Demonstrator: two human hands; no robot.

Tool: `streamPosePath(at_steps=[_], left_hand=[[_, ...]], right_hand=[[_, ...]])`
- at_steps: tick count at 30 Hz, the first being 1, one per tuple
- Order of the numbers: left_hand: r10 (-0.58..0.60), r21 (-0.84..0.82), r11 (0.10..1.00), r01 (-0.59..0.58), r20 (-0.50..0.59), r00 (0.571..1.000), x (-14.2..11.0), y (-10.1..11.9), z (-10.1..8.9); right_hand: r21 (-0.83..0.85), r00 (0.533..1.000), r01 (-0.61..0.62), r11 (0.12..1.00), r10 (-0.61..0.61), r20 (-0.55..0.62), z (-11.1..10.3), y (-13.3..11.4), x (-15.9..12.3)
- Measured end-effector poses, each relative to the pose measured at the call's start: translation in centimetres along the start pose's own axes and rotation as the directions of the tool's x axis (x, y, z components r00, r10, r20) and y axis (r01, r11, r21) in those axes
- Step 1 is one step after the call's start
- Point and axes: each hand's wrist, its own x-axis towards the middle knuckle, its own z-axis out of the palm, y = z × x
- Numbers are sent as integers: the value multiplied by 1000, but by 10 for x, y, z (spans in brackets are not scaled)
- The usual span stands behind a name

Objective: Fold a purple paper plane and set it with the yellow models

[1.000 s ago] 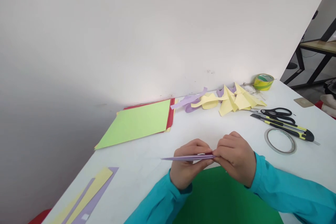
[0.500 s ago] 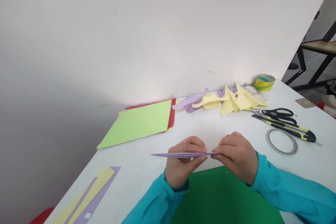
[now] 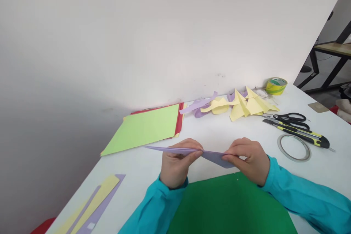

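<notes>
A folded piece of purple paper (image 3: 215, 157) is held up between my two hands, seen nearly edge-on. My left hand (image 3: 178, 164) pinches it around its middle, thumb below and fingers above. At its right end, my right hand (image 3: 248, 159) grips it between thumb and fingertips. The left part of the paper tapers to a point beyond my left hand. Beneath the hands lies a green sheet (image 3: 230, 204) on the white table (image 3: 137, 175).
Stacked coloured sheets (image 3: 145, 128) lie back left, paper strips (image 3: 95, 204) front left. Along the wall are curled strips (image 3: 219, 106), folded yellow papers (image 3: 253, 104) and yellow tape (image 3: 276, 86). Scissors (image 3: 292, 119), a utility knife (image 3: 304, 135) and a clear tape roll (image 3: 294, 148) are right.
My left hand has slid left and slightly up, away from my right hand. The paper has tilted, and more of its purple face shows between the hands.
</notes>
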Motion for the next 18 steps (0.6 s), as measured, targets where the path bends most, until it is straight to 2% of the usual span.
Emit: streamPosePath(at_steps=[4,8,13,18], left_hand=[[-51,-55,997,47,-78,996,4,4,1],[-176,-130,979,156,-162,971,4,7,8],[-375,-216,918,332,-207,903,4,7,13],[-468,-305,862,404,-176,866,5,8,13]], right_hand=[[61,999,-44,997,45,-16,0,1,1],[187,983,-182,965,172,66,-1,2,2],[292,880,-475,830,451,148,-4,9,6],[332,803,-594,733,565,192,-4,17,8]])
